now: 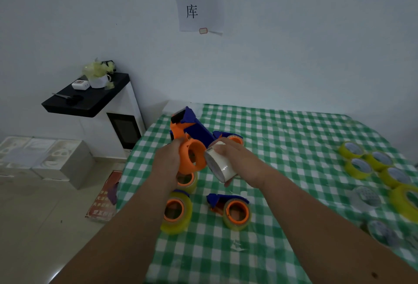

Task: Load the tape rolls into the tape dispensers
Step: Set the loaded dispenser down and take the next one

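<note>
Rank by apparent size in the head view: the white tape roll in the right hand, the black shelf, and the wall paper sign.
1. Black shelf
2. Paper sign, cropped at the top, so a near tie
3. White tape roll, smallest despite being nearest

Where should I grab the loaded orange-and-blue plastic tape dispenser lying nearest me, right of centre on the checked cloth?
Probably by the blue plastic handle of the loaded orange-and-blue tape dispenser, coming from above and from the left. The handle sticks out to the left, bare, while the yellowish tape roll wraps the orange hub and faces you, leaving little else to hold.
</note>
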